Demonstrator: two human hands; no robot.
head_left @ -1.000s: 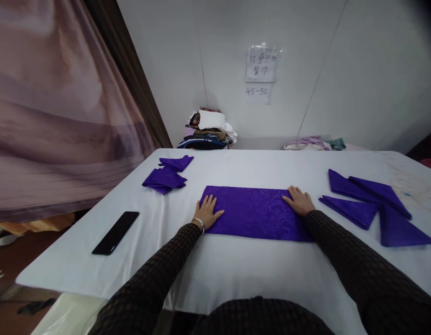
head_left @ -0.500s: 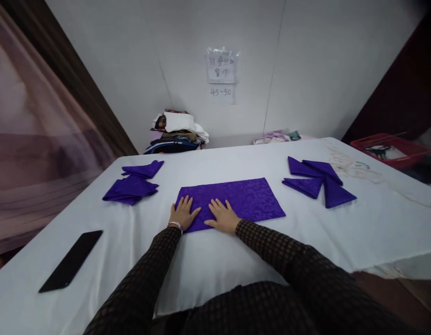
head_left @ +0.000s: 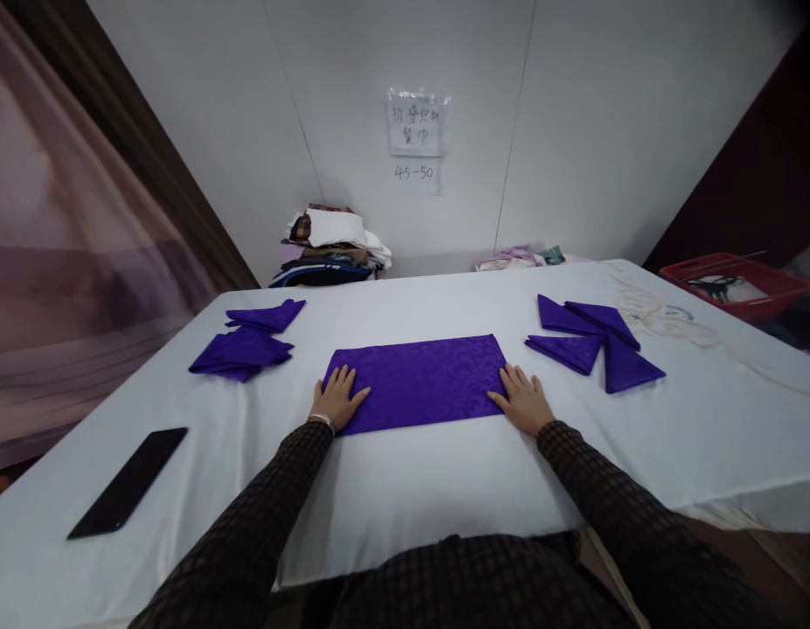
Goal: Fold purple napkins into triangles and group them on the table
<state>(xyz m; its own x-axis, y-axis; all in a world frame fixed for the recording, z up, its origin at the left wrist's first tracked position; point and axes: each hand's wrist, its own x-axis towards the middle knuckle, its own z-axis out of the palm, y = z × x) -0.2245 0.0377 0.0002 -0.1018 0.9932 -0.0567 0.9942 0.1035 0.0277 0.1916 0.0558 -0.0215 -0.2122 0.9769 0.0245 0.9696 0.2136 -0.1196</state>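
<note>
A purple patterned cloth (head_left: 418, 384), folded into a flat rectangle, lies on the white-covered table (head_left: 431, 489) in front of me. My left hand (head_left: 337, 400) rests flat with spread fingers on its left end, a bracelet at the wrist. At the right end, my right hand (head_left: 523, 400) lies with fingers apart, the fingertips on the cloth's edge and the palm over the white cover. Neither hand grips anything.
Folded purple cloths (head_left: 243, 351) lie at the left, and several purple triangles (head_left: 631, 362) at the right. A black phone-like slab (head_left: 128, 483) is at the front left. Stacked clothes (head_left: 335, 246) stand behind the table; a red basket (head_left: 758, 306) is at the far right.
My right hand has moved right across the cloth, from near its middle to its right edge. My left hand remains on the left end.
</note>
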